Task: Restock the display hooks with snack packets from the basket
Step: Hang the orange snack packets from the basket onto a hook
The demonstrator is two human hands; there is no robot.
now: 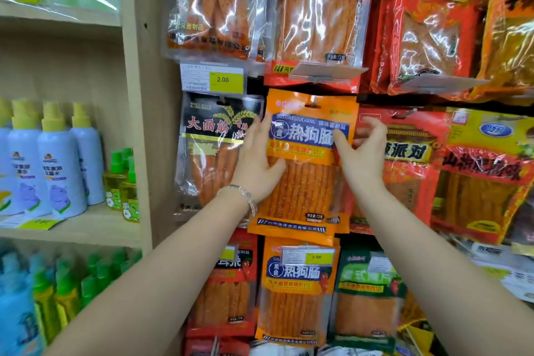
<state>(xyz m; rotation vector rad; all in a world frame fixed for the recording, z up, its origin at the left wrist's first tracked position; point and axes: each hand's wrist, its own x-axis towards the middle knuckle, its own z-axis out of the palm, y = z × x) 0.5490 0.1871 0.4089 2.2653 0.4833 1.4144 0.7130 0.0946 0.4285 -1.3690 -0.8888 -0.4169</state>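
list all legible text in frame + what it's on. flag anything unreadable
"热狗肠", "GUSHIREGOUCHANG": middle orange packet
"热狗肠": lower orange packet
"大面筋": black packet
"香辣派对": red packet, top right
"2.00": upper price tag
"2.00": lower price tag
Spray bottles, fine print, other packets: too blurred or small to read.

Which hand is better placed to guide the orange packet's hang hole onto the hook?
Probably the right hand: its thumb pinches the orange packet higher, nearer the hang hole than the left hand.
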